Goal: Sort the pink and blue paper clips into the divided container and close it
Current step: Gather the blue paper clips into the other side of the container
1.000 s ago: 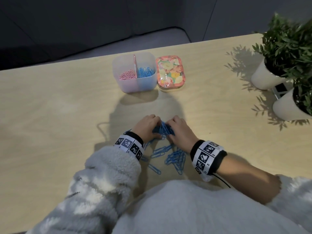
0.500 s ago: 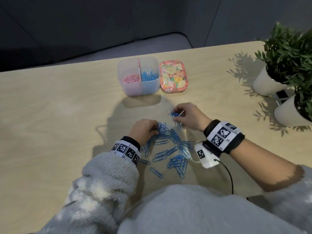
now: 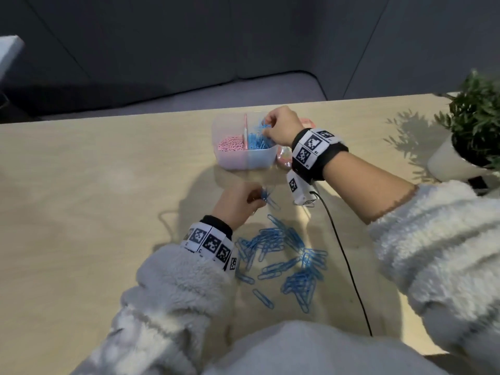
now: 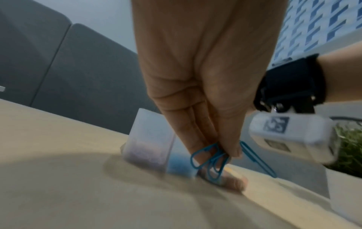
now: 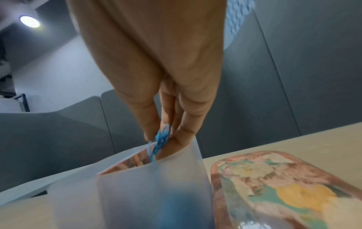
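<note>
Over container's (image 3: 244, 158) blue side, right hand (image 3: 281, 125) now pinching clips (image 5: 161, 140), left hand (image 3: 238, 204) lifted, pinching blue clips (image 4: 210, 159).

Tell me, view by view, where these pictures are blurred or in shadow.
Head view: sharp; the person's shadow darkens the table in front of the divided container. Left wrist view: container and table smeared, left hand fairly clear. Right wrist view: container wall and lid soft; a ceiling lamp glares.
</note>
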### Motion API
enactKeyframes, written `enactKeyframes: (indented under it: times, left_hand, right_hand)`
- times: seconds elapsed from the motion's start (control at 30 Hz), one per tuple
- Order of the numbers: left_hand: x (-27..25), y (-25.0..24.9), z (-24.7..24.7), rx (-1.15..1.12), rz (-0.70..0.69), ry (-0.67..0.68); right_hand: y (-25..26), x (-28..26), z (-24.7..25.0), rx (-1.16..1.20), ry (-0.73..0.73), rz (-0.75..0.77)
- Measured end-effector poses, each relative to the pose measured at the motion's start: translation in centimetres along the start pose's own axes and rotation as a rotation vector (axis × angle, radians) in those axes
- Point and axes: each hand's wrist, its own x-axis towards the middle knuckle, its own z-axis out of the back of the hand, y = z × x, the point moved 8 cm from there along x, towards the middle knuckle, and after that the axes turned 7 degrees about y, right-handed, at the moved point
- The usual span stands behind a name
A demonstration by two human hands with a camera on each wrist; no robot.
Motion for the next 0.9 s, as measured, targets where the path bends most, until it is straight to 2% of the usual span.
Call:
enactKeyframes:
  times: [0.17,0.33,0.43,0.57,0.67,0.77,0.83,0.9]
  left_hand:
    - [3.6,-1.8,5.2,0.062,-0.018,-0.187]
    - [7.9,-1.8,9.1,0.013,0.126,-0.339]
    - [10.2,-1.4,9.3,0.127,0.213,-0.278]
    - [12.1,-0.3,7.8,0.107,0.253,-0.192]
    - [10.6,-1.7,7.7,0.154,0.143,-0.203]
    - [6.5,-2.6,7.0,0.212,-0.013,-0.238]
    - [3.7,-1.1,4.7,0.194,-0.023,-0.137]
    - [1.0,1.3,1.2,0.184,0.030,0.065]
  right_hand:
    - [-0.1,-0.1,-0.4,0.026,0.039,-0.024]
    - [-1.9,-2.7,2.8,0.381,-0.069,0.016]
    - [-3.7,-5.4,3.5,0.448,-0.080,0.039]
    - [-7.4,-8.1,3.0,0.307,-0.064,0.031]
    - [-10.5,-9.8,2.2,0.178,-0.007,-0.026]
    - [-13.6,-11.2,1.6,0.000,0.002,-0.109]
    - [-14.8,-12.3,0.8,-0.108,0.036,-0.135]
    - [-15.1,-13.0,-0.5,-0.169,0.081,-0.128]
